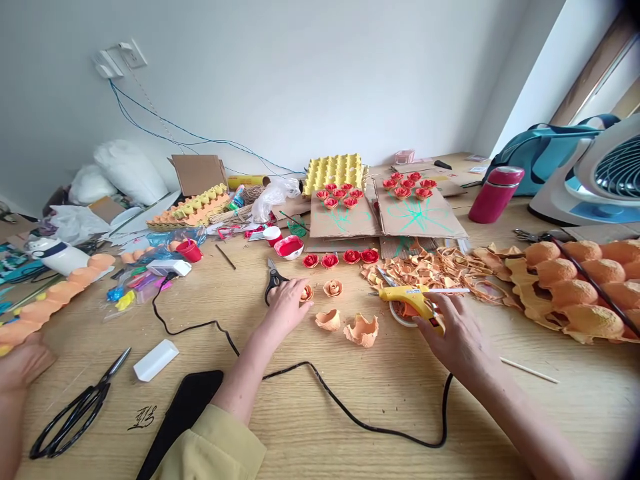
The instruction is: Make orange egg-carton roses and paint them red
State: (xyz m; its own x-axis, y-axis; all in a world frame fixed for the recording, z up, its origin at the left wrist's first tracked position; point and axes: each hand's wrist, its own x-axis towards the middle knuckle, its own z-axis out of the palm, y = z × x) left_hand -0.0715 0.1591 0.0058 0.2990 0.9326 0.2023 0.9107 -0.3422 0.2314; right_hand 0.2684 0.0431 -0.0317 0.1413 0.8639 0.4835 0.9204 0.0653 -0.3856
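Note:
My left hand (289, 308) has its fingers at an unpainted egg-carton rose (307, 292), partly covering it; they seem to pinch it. A pair of black-handled scissors (273, 280) lies just behind that hand. To the right sits a second unpainted rose (333, 288), with a low carton cup (328, 321) and a larger jagged cup (362, 331) in front. My right hand (453, 330) is closed around a yellow hot glue gun (407, 294), its nozzle pointing left and a glue stick out its back. A small white bowl (403, 319) shows partly beneath the gun.
Carton scraps (440, 268) and egg trays (575, 280) lie right. Red roses (340, 193) stand on cardboard (345, 223); others lie near a red paint bowl (289, 247). The black cord (350, 417) crosses the front. At far left, another person's hand (25, 360) holds a carton strip (55, 293).

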